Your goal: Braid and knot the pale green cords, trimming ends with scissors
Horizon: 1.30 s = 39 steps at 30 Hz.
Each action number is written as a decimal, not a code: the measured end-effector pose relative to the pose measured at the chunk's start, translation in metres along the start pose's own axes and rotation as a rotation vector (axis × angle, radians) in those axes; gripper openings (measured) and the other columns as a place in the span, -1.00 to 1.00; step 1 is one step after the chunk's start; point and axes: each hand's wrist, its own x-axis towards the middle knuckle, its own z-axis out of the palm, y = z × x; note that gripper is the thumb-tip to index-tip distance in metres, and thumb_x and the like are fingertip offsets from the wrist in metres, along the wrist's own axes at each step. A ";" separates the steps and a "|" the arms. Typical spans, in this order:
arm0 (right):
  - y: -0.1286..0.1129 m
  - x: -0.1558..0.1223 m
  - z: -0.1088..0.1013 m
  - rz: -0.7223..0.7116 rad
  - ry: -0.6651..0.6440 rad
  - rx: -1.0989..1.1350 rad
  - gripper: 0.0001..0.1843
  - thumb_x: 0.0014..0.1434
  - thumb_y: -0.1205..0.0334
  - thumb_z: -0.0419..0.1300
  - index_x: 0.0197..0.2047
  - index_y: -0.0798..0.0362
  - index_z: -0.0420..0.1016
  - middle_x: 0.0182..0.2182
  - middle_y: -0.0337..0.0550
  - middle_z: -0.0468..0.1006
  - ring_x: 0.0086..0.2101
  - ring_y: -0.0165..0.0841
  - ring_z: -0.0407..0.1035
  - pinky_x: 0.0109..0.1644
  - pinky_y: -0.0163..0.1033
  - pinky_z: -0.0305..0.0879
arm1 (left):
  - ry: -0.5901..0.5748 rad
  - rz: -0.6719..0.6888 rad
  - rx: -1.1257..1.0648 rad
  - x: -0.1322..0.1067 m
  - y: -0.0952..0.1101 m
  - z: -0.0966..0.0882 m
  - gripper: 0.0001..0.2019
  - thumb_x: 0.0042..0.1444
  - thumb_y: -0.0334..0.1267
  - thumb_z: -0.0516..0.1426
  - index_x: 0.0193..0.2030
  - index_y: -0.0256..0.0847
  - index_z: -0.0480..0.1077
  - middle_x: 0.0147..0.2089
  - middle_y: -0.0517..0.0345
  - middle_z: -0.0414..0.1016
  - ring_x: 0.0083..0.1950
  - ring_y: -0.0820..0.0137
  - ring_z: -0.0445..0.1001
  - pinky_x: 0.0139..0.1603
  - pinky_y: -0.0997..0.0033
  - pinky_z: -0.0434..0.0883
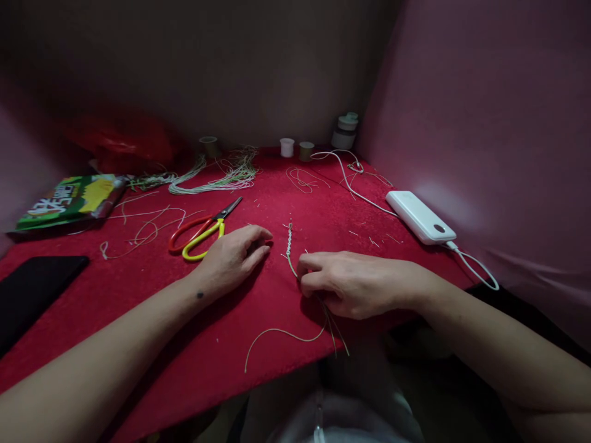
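My right hand (351, 283) rests on the red cloth (184, 344), fingers curled and pinched on the thin pale cords of a short knotted braid (289, 243) that runs away from it. Loose cord ends (286, 335) trail out under the hand toward the table's near edge. My left hand (233, 258) lies palm down just left of the braid, fingers bent with their tips pressed on the cloth; I cannot make out anything in them. Red and yellow scissors (203, 232) lie just beyond it.
Bundles of cord (217, 175) and small spools (295, 148) sit at the back. A white power bank (420, 215) with its cable lies at right. A green snack bag (69, 200) and a dark phone (32, 292) lie at left. Pink walls close in.
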 end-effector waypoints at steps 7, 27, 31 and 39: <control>-0.004 -0.002 -0.004 -0.006 -0.038 -0.015 -0.79 0.10 0.46 0.08 -0.20 0.14 0.45 -0.19 -0.06 0.37 -0.29 -0.37 0.28 -0.22 -0.28 0.23 | -0.002 0.001 0.003 0.000 -0.001 0.001 -0.79 0.18 -0.24 0.04 -0.13 -0.29 0.41 -0.18 0.02 0.52 -0.17 0.34 0.46 -0.10 0.33 0.37; 0.011 -0.003 0.006 -0.057 0.110 0.316 -0.91 0.13 0.49 0.09 -0.34 0.15 0.37 -0.15 -0.06 0.35 -0.27 -0.45 0.29 -0.15 -0.33 0.26 | 0.056 -0.184 -0.304 -0.001 0.015 -0.005 -0.80 0.12 -0.19 0.11 -0.19 -0.24 0.41 -0.25 0.08 0.53 -0.23 0.37 0.46 -0.16 0.35 0.39; 0.012 0.004 0.004 -0.055 0.173 0.452 -0.91 0.13 0.49 0.08 -0.32 0.15 0.36 -0.25 -0.11 0.43 -0.36 -0.49 0.27 -0.28 -0.38 0.23 | -0.007 -0.433 -0.773 -0.006 0.037 -0.013 -0.81 0.07 -0.21 0.17 -0.20 -0.26 0.39 -0.45 0.24 0.43 -0.60 0.61 0.24 -0.61 0.61 0.20; 0.010 0.020 0.003 0.009 0.295 0.404 -0.96 0.13 0.44 0.11 -0.32 0.17 0.37 -0.46 -0.23 0.44 -0.48 -0.53 0.24 -0.40 -0.42 0.14 | -0.588 -0.659 -1.408 -0.019 0.057 -0.011 -0.66 0.15 -0.09 0.11 -0.36 -0.40 0.43 -0.41 -0.08 0.58 -0.79 0.63 0.22 -0.87 0.64 0.04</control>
